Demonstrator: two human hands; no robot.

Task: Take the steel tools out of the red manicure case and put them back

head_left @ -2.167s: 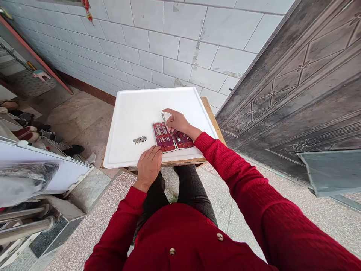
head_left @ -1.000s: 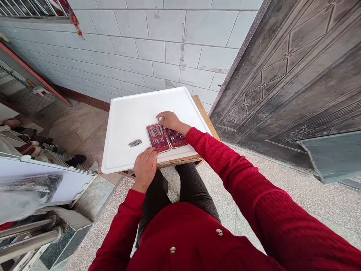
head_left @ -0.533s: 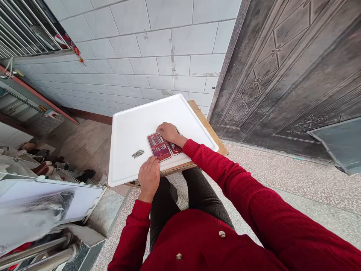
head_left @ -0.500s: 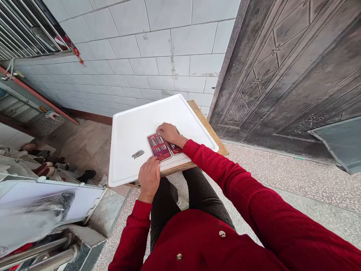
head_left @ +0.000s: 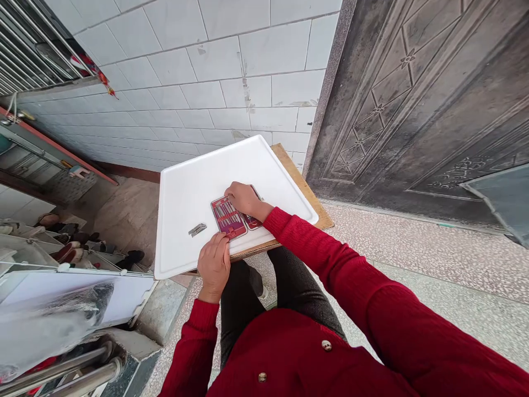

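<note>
An open manicure set case (head_left: 236, 231), with a red and purple lining and several slim metal tools strapped in a row, lies on a white board (head_left: 185, 187). My left hand (head_left: 214, 262) is at the case's near left corner, its fingers pressed on the edge. My right hand (head_left: 243, 198) reaches over the far end of the tool side, fingertips pinched together at the tool tops. Whatever is between them is too small or hidden to make out. The case's other half is partly covered by that hand. Left of the case lies a silver nail clipper (head_left: 197, 229).
The white board sits on a wooden tabletop (head_left: 303, 190) whose edge shows at the right and front. Beyond it is a white tiled wall (head_left: 215, 60). A dark patterned metal door (head_left: 384, 110) stands to the right. Shoes on a rack (head_left: 72, 248) are at the left.
The view has shifted slightly, so the board and case appear a little further left. Both hands keep nearly the same places on the case.
</note>
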